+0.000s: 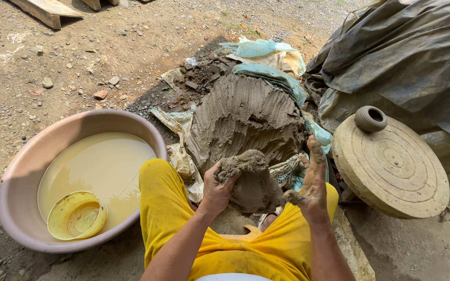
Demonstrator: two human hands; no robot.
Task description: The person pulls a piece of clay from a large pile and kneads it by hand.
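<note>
A big mound of grey clay (246, 117) with scraped grooves sits on plastic sheeting in front of me. My left hand (215, 190) grips a lump of clay (250, 177) that rests between my knees, fingers pressed into its top left side. My right hand (311, 179) is smeared with clay, fingers apart and extended, just right of the lump and not touching it. I sit with my legs in yellow trousers (165, 208).
A pink basin (24, 166) of murky water with a yellow bowl (76, 214) floating in it stands at my left. A round potter's wheel (391, 166) carrying a small clay pot (371, 118) lies at right. Dark tarpaulin (412, 57) covers the back right; gravel ground lies beyond.
</note>
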